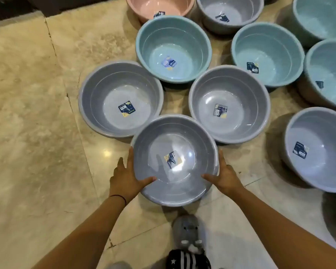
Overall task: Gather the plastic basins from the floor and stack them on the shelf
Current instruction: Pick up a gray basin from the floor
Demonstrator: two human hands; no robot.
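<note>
A grey plastic basin (pixel 175 144) with a sticker inside sits nearest me on the marble floor. My left hand (pixel 127 176) grips its left rim, thumb inside the bowl. My right hand (pixel 224 174) grips its right rim the same way. Behind it stand two more grey basins (pixel 97 105) (pixel 246 121), side by side and touching its rim. Beyond those are two teal basins (pixel 151 37) (pixel 283 47). A pink basin (pixel 144 6) and another grey basin (pixel 208 14) lie at the top edge. No shelf is in view.
More basins crowd the right side: a grey one (pixel 330 177) and two teal ones (pixel 332 61) (pixel 308 18). My slippered foot (pixel 188 233) stands just below the held basin. Bare marble floor (pixel 31 113) spreads to the left. A dark step edge runs along the top left.
</note>
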